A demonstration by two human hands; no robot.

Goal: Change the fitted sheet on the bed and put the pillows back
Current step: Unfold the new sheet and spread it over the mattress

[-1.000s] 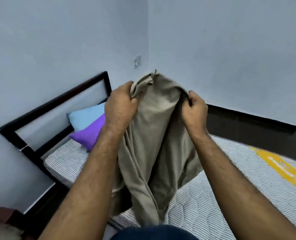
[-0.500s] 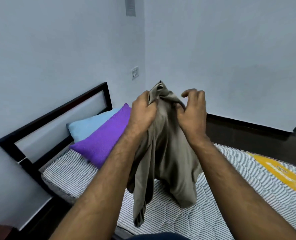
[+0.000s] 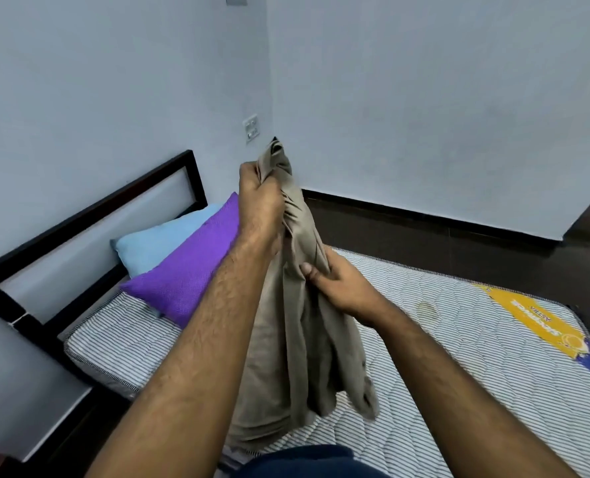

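Beige fitted sheet (image 3: 297, 326) hangs bunched over the bare mattress (image 3: 459, 357), its low end touching it. Left hand (image 3: 260, 201) is fisted on the top bunch. Right hand (image 3: 335, 281) has dropped vs. 0.5 s ago and now pinches a fold lower down, probably hunting a corner, so spreading isn't begun. Purple pillow (image 3: 190, 274) and light blue pillow (image 3: 159, 243) lie by the black headboard (image 3: 90, 215). Pale walls, dark floor.
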